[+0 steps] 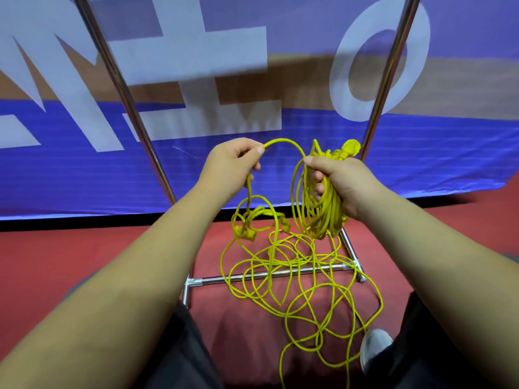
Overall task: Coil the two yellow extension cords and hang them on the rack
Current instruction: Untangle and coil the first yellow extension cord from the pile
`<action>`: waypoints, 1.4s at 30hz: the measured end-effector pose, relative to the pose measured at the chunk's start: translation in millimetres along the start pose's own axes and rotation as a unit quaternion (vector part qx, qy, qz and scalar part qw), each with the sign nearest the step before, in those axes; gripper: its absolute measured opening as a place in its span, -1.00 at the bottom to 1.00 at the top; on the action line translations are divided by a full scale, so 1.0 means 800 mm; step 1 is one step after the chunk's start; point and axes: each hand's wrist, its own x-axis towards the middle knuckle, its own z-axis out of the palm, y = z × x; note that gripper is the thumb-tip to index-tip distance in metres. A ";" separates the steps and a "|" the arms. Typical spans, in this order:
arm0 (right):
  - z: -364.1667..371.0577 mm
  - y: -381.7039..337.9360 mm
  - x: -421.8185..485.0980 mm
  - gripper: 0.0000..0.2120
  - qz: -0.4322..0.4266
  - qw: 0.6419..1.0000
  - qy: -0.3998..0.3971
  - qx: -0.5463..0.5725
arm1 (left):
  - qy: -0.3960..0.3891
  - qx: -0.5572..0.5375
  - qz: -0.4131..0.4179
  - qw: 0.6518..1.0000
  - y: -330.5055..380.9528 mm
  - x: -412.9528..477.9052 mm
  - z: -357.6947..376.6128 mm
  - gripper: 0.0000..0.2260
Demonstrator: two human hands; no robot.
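My right hand grips a bundle of yellow cord loops, with a yellow plug end sticking up behind the knuckles. My left hand pinches the same cord a short way along, and an arc of cord spans between both hands. Below them a loose tangle of yellow extension cord lies on the red floor, draped over the rack's lower bar. Another plug end dangles beneath my left hand. The chrome rack's two uprights rise on either side.
A blue banner with large white letters stands close behind the rack. My white shoe and dark trouser legs are at the bottom, next to the cord tangle. Red floor surrounds the rack base.
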 end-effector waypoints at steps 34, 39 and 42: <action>0.034 0.042 0.021 -0.87 0.002 0.991 0.133 0.006 | -0.294 0.353 0.009 0.888 -0.052 -0.035 0.021 -0.93; 0.015 0.043 0.035 -0.95 0.000 0.982 0.187 0.023 | -0.225 0.359 0.039 0.905 -0.044 -0.030 0.009 -0.92; 0.007 0.045 0.039 -0.96 0.009 0.976 0.216 0.036 | -0.190 0.280 0.031 0.940 -0.038 -0.030 -0.004 -0.82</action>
